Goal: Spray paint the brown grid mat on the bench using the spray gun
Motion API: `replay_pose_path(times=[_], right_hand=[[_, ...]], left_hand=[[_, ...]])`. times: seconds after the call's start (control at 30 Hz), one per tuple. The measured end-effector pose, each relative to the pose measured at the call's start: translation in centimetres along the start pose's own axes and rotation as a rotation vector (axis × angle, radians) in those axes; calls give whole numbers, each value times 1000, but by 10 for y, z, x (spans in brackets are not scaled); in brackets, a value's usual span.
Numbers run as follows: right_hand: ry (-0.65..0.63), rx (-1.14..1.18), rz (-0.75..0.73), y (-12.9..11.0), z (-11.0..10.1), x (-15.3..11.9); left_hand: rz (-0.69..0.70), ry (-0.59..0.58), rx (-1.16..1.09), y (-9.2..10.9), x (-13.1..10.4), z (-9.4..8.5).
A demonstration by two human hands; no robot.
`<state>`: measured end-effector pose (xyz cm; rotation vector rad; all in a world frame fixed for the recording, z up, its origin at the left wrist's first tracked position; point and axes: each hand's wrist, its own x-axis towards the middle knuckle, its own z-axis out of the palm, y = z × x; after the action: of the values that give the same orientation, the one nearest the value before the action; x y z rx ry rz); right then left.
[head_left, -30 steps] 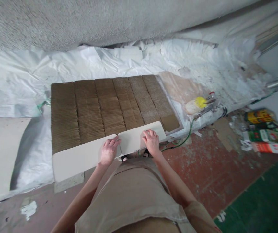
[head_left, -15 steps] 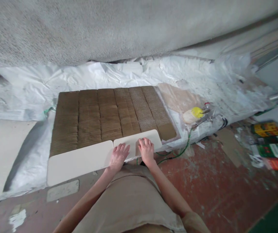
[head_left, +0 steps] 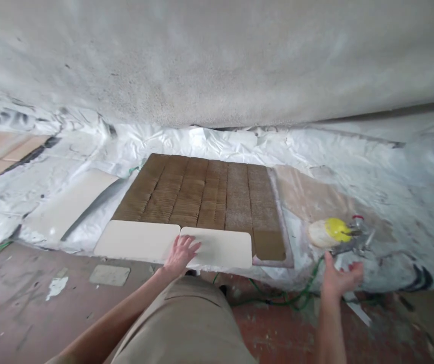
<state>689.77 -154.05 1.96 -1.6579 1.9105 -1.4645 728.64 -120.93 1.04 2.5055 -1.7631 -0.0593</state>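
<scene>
My left hand [head_left: 182,254] lies with fingers spread on the near edge of two pale, round-cornered panels, by the seam between the left panel [head_left: 137,240] and the right panel [head_left: 220,247]. Both cover the near end of a brown ridged slab [head_left: 186,194], which is divided into several strips. My right hand [head_left: 340,278] is in the air, thumb and fingers apart, holding nothing. Just beyond it lies a spray gun [head_left: 348,245] with a white and yellow cup [head_left: 329,231], apparently not touched by the hand.
Wrinkled white plastic sheeting [head_left: 126,141] covers the work surface. A curved pale sheet [head_left: 76,199] lies to the left. A green hose [head_left: 311,285] hangs over the front edge. A large rough grey form [head_left: 202,65] rises behind. A small flat plate [head_left: 110,275] is on the floor.
My right hand has left the right panel and moved right, close to the spray gun. My left hand stays by the panel seam. The head view has shifted.
</scene>
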Motion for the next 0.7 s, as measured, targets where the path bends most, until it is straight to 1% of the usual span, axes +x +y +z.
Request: replay_pose_path(times=[0.07,0.1,0.17,0.23,0.27,0.33,0.47,0.53,0.63,0.7], right_hand=[[-40,103,44,0,12,22],[-62,162,77,-2,18,29],[-106,250,80,-7,29,40],[-81,296,25,-9,38,48],[-55,318,5,-8,41,52],[-19,383,20,-6,45,59],[48,452,143,-8,51,70],[22,446,188,-14,53,72],[-57,438,199,-28,54,74],[-24,448,244,-41,48,76]], left_hand=[[-46,19,-24,1,0,-1],[-73,38,-28,1,0,-1],[-157,85,-19,0,-1,0],[-257,113,0,-1,-2,1],[-298,109,7,-1,-2,1],[-344,63,8,-1,-3,1],[-351,-55,1,-3,-1,-4],[-343,-94,-4,-3,1,-6],[-325,-125,1,-4,4,-9],[-310,-141,15,-5,6,-10]])
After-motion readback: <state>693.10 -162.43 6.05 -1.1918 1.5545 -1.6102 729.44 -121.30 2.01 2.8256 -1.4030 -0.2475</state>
